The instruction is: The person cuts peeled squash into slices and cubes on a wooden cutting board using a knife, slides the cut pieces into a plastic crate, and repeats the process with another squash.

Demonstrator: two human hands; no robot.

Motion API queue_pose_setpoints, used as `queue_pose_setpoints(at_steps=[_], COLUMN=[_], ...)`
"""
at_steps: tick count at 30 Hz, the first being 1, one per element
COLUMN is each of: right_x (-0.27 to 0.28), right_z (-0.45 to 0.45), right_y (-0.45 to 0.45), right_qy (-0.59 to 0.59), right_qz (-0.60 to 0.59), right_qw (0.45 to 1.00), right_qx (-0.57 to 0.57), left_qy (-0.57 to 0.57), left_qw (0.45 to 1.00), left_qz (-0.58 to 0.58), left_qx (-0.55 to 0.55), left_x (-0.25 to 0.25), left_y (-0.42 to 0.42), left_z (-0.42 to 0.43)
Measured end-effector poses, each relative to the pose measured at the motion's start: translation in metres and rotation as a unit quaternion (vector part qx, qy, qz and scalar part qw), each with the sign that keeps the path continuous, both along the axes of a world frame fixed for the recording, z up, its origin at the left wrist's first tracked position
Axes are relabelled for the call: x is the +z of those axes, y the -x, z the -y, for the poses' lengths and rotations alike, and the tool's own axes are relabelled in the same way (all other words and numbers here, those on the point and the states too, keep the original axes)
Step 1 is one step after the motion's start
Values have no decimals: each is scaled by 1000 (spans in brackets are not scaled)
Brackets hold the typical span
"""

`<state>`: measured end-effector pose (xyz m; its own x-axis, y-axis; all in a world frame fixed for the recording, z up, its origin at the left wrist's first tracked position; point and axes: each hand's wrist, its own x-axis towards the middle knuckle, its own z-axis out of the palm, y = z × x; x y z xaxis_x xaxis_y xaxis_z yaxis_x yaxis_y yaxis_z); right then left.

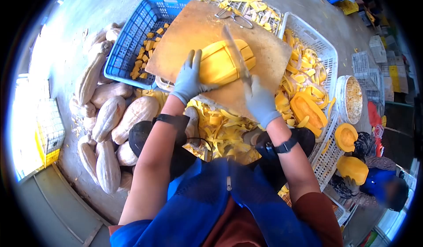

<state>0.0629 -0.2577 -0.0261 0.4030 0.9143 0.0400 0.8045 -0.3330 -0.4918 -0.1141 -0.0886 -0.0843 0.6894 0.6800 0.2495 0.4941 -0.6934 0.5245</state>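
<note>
A peeled orange pumpkin (pixel 217 66) lies on a wooden cutting board (pixel 176 37), with cut lines across its top and its right end split into pieces. My left hand (pixel 190 80), in a grey glove, grips the pumpkin's left end, thumb along the near side and fingers on the far side. Also gloved, my right hand (pixel 261 100) is closed around the handle of a knife (pixel 236 53). The blade crosses the right part of the pumpkin; how deep it sits I cannot tell. A peeler-like metal tool with loops (pixel 240 21) rests at the board's far edge.
Left of the board, a blue crate (pixel 128 40) contains orange cubes. Unpeeled pumpkins (pixel 110 115) are piled at the left. Peelings fill a white crate (pixel 328 48) at the right and cover the floor below. Another person (pixel 381 185) holds a peeled pumpkin at the far right.
</note>
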Motion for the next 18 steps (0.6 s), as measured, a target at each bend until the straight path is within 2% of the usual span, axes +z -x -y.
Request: queue_pose_setpoints(at_steps=[1,2,4,7,10,13,16,18], right_x=[15,38,77,60,10,18,7,-5], right_z=[1,-3,-18,-34,-35,-46,-55,-48], right_y=[5,11,24,34,27,19,16,27], right_qy=[-31,-44,-75,164,190,194,185,180], right_qz=[2,8,22,10,-34,-64,-43,-41], right_qw=[999,999,997,986,981,978,980,983], right_qx=[5,10,22,21,37,52,57,2], left_qy=[30,35,30,18,3,9,-4,-11], left_qw=[999,999,999,999,1000,1000,1000,1000], left_qz=[27,-23,-36,-37,-23,-17,-12,-11], left_qx=[-1,4,-5,-4,3,9,20,21], left_x=[-3,6,1,-4,-6,-9,-10,-7], left_y=[7,10,8,4,1,5,2,0], left_z=[2,4,3,3,0,9,7,3])
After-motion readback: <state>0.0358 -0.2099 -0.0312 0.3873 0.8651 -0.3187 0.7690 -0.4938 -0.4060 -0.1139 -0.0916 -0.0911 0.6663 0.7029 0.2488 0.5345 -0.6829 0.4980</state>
